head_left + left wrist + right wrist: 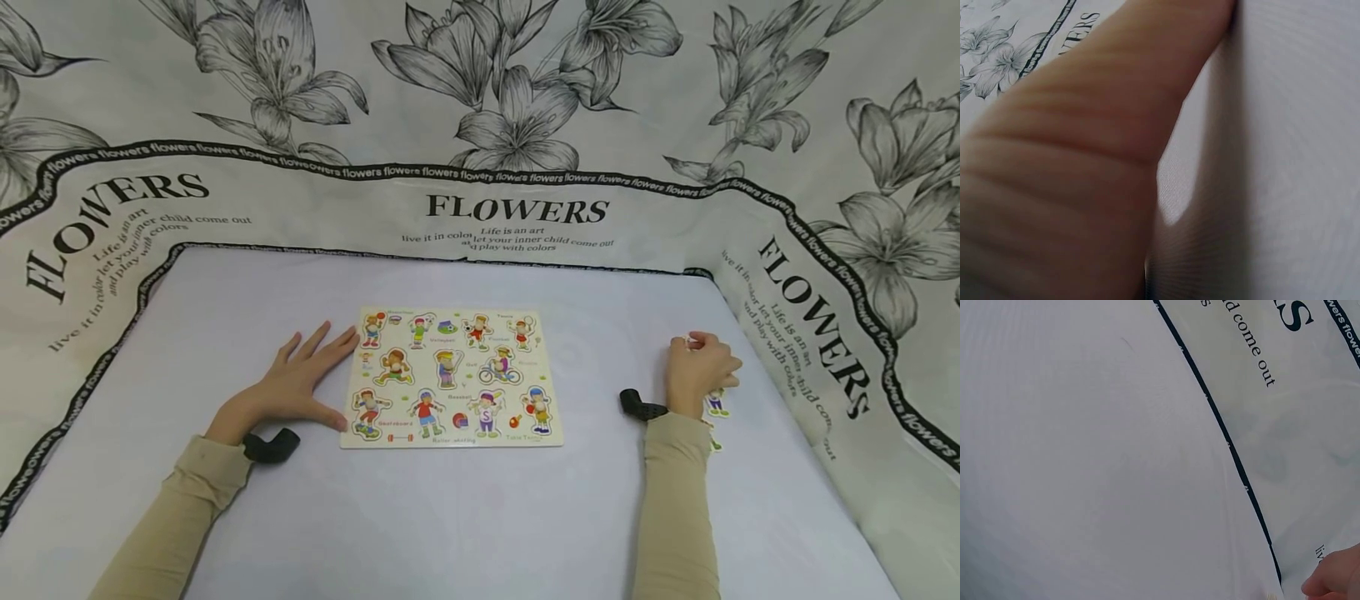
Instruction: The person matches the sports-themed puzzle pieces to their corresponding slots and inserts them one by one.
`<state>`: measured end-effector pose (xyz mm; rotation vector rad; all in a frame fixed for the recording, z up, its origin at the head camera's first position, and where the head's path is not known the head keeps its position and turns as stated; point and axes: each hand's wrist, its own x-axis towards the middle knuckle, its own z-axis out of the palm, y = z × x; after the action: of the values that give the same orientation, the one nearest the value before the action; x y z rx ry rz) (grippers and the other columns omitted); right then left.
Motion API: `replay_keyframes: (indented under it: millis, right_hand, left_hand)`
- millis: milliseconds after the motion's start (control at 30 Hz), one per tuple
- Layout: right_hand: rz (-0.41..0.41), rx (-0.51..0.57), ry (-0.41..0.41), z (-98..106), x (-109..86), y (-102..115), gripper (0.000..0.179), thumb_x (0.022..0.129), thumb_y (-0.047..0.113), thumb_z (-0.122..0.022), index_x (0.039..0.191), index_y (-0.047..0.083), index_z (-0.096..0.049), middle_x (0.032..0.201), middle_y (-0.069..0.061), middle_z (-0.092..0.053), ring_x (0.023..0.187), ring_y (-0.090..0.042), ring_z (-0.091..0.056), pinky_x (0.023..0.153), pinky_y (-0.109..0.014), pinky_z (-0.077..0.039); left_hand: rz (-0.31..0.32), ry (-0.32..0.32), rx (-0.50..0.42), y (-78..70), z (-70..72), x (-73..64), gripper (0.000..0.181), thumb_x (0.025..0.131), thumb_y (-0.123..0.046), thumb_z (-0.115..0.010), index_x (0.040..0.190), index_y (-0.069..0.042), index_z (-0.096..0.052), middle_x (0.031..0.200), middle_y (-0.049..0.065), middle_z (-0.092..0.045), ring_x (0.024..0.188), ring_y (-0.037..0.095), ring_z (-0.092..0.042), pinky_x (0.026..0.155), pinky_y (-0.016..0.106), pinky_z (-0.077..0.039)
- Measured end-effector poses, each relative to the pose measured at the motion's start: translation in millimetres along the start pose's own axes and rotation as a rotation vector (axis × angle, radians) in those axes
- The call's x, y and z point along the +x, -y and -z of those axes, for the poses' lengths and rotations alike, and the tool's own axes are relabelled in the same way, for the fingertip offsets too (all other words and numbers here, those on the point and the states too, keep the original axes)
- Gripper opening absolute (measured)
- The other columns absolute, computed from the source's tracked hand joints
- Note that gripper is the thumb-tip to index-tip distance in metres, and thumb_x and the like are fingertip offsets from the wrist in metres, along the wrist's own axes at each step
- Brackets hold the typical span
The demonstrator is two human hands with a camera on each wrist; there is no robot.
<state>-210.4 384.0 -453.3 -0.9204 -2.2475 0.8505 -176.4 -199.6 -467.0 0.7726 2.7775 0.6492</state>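
Note:
A rectangular wooden puzzle board with cartoon sports figures lies on the white table in the head view. My left hand spreads its fingers beside it, with the index finger and thumb at the board's left edge. The left wrist view shows part of that hand close up. To the right, my right hand has curled fingers and pinches a small puzzle piece, mostly hidden by the hand. Partly covered by this hand and wrist are other figure pieces. The right wrist view catches only some fingers.
A white cloth covers the table. Raised fabric printed with flowers and lettering surrounds its back and sides. Black wrist devices sit on the left wrist and the right wrist.

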Motion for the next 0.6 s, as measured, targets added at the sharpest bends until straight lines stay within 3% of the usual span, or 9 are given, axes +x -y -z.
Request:
replay_keyframes:
  millis: [233,367,600]
  right_hand:
    - [0.002,-0.092,0.132,3.8,-0.7,-2.4,0.041,0.097,0.016,-0.043,0.125,-0.007,-0.062,0.132,-0.031,-0.047,0.13,-0.046,-0.023,0.102,-0.06,-0.009]
    - [0.002,-0.124,0.168,6.9,-1.0,-2.0,0.041,0.098,0.014,-0.04,0.125,-0.009,-0.061,0.132,-0.033,-0.045,0.13,-0.048,-0.022,0.101,-0.062,-0.01]
    - [-0.001,-0.124,0.156,9.3,0.0,-1.2,0.037,0.097,0.01,-0.04,0.115,-0.01,-0.066,0.127,-0.033,-0.047,0.126,-0.048,-0.027,0.098,-0.062,-0.012]
  left_hand:
    - [-0.005,-0.006,0.003,0.5,-0.9,-0.2,0.135,0.057,-0.079,-0.076,0.16,-0.014,-0.018,0.167,0.004,-0.009,0.151,0.034,0.01,0.117,0.057,0.011]
    - [-0.004,-0.004,0.004,1.6,-2.0,-0.1,0.135,0.056,-0.079,-0.076,0.16,-0.014,-0.018,0.167,0.004,-0.009,0.151,0.033,0.01,0.117,0.057,0.011]
    - [-0.002,-0.004,0.006,2.4,-1.8,-0.3,0.136,0.056,-0.08,-0.075,0.16,-0.015,-0.017,0.167,0.003,-0.008,0.151,0.033,0.01,0.117,0.057,0.011]
